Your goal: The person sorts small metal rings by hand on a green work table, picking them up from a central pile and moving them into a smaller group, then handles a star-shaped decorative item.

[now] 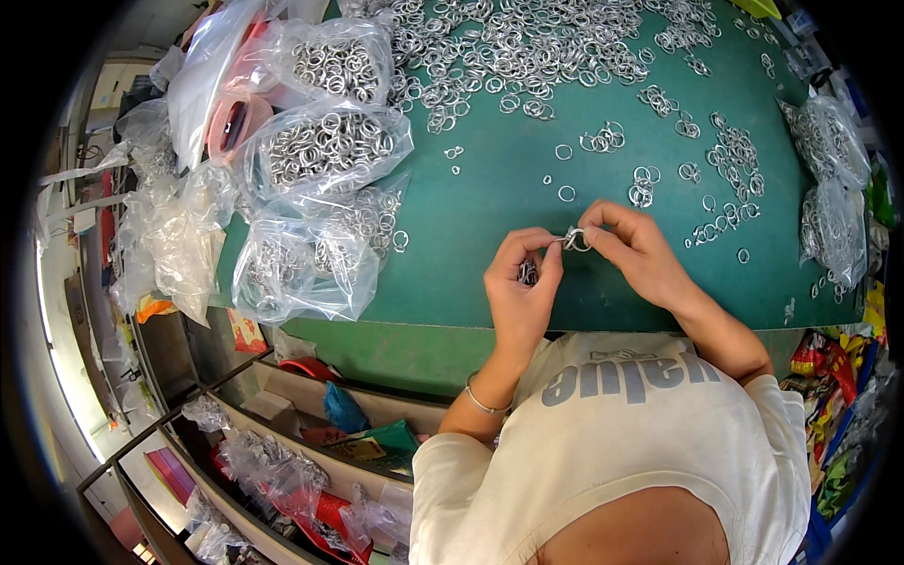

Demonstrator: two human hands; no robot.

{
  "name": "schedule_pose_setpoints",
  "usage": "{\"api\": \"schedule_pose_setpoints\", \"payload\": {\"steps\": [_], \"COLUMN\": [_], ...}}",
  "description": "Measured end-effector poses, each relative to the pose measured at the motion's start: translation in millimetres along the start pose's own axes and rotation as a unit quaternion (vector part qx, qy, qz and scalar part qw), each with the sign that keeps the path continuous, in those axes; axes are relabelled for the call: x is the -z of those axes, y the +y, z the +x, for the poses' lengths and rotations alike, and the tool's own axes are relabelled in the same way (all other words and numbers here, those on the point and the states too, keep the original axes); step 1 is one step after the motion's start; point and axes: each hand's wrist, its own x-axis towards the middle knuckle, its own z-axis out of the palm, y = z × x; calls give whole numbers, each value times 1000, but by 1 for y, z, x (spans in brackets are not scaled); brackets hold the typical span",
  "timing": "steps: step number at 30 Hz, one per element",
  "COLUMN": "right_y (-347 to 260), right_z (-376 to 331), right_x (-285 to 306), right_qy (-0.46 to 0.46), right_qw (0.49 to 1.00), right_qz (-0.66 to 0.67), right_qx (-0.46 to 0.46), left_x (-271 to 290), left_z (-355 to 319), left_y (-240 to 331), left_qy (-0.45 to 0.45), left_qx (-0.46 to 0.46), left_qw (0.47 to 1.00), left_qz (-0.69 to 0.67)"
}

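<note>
Over the near part of the green table, my left hand is closed. Its thumb and index finger pinch one edge of some small silvery metal rings, while more rings are tucked in the palm under the curled fingers. From the other side, my right hand grips the same metal rings between thumb and fingertips. The fingers partly hide how these rings link together. Just beyond the hands lie a single loose ring and a small ring cluster.
A wide heap of rings covers the far side. Clear plastic bags of rings stand left and right. Ring clusters lie to the right. Below the table's left edge is an open drawer with plastic bags.
</note>
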Motion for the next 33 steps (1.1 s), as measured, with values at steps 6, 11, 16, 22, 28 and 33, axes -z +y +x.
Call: {"api": "schedule_pose_setpoints", "payload": {"steps": [6, 11, 16, 22, 28, 33], "right_y": [-8, -5, -5, -13, -9, -9], "right_z": [-1, 0, -1, -2, -1, -3], "right_x": [-3, -2, -4, 1, 0, 2], "right_qy": [7, 16, -1, 35, 30, 28], "right_qw": [997, 999, 996, 996, 997, 995], "right_qz": [70, 35, 86, -4, -27, -61], "right_qx": [-23, -5, 15, 81, 65, 68], "left_x": [2, 1, -7, 0, 7, 4], "left_z": [1, 0, -2, 7, 9, 3], "left_y": [15, 5, 12, 11, 9, 12], "left_qy": [-7, -10, -33, -69, -144, -77], "left_qx": [192, 16, -5, 92, 242, 188], "left_qw": [976, 1000, 998, 988, 895, 966], "left_qz": [-105, -2, 53, -108, -345, -160]}}
